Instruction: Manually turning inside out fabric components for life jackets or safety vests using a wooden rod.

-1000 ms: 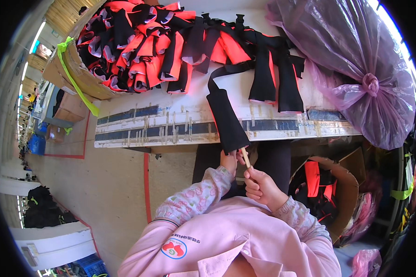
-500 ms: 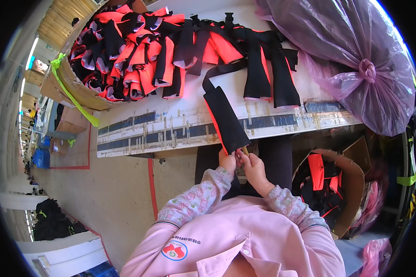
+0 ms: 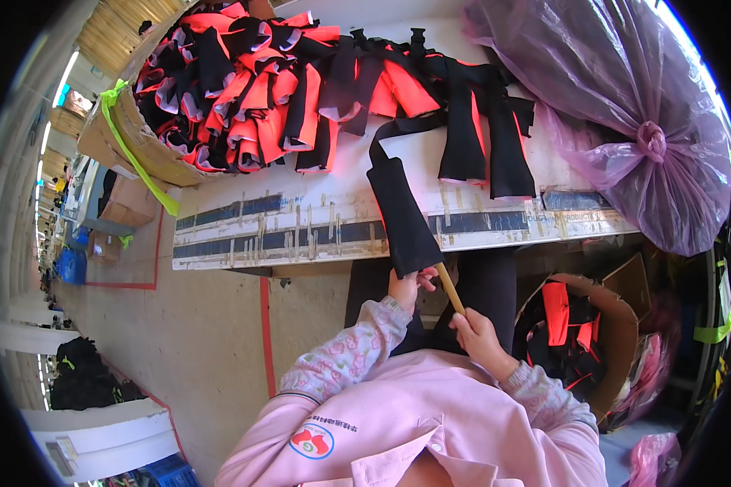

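Note:
My left hand (image 3: 404, 286) grips the lower end of a long black fabric sleeve (image 3: 400, 213) that hangs over the front edge of the white worktable (image 3: 300, 215). My right hand (image 3: 473, 333) holds a thin wooden stick (image 3: 449, 288) whose upper end goes into the sleeve's open bottom. The sleeve's top strap runs back to a heap of black and orange fabric pieces (image 3: 325, 81) spread across the table. Both forearms are in pink patterned sleeves.
A cardboard box (image 3: 130, 138) full of black and orange pieces sits at the table's left end. A big tied purple plastic bag (image 3: 633, 122) lies at the right. A round cardboard bin (image 3: 601, 333) with orange pieces stands by my right side. Concrete floor with red lines at left.
The stick has been pushed up into the black sleeve, and my hands have drawn a little apart along it. The view has shifted slightly.

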A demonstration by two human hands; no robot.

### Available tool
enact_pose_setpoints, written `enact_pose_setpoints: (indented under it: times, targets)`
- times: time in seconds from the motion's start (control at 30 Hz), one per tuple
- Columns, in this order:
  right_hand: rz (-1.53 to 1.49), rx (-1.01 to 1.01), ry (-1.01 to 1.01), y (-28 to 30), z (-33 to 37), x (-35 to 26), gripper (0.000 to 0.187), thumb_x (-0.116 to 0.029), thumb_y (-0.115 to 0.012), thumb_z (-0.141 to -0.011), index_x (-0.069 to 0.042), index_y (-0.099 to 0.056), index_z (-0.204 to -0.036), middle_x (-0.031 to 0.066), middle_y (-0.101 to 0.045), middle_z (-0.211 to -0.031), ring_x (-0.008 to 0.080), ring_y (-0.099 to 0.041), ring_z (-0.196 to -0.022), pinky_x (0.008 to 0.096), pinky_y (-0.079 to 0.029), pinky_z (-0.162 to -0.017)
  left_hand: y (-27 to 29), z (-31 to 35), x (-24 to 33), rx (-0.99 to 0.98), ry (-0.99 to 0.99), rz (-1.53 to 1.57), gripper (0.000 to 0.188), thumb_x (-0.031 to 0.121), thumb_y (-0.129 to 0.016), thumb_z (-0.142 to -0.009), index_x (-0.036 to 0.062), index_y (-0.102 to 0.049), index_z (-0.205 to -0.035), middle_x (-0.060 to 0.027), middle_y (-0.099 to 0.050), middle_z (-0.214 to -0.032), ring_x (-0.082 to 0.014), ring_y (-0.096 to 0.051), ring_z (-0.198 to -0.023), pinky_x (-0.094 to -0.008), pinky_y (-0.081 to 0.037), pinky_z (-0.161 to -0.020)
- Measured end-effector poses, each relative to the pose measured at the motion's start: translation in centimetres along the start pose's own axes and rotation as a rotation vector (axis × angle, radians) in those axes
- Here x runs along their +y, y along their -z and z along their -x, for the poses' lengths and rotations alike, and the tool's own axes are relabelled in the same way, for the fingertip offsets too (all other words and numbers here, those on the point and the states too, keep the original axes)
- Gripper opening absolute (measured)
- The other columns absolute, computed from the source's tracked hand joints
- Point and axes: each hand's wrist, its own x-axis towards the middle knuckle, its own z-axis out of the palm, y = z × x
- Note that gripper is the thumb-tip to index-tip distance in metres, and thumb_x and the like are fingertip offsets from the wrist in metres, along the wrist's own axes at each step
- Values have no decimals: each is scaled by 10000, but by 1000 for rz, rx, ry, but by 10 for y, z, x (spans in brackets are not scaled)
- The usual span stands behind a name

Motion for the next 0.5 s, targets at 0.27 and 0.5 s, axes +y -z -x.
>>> enact_pose_setpoints:
  times: [0.27,0.5]
  targets:
    - [489,-89,67,41,53,3,258,-180,-511,-902,32,-534,-757,172,-593,-639,285,-594,-570,359,-463,-552,-9,2,3,76,-29,16,288,244,-463,-937,-13,-591,-917,-131,-636,-809,-190,-611,-661,-286,-502,-530]
    - [301,-116,-18,29,15,-23,309,-214,-513,-906,26,-543,-713,103,-538,-558,195,-519,-479,317,-394,-463,0,-1,-7,36,-18,-95,268,210,-435,-945,-1,-596,-905,-102,-616,-730,-146,-547,-483,-248,-438,-427]
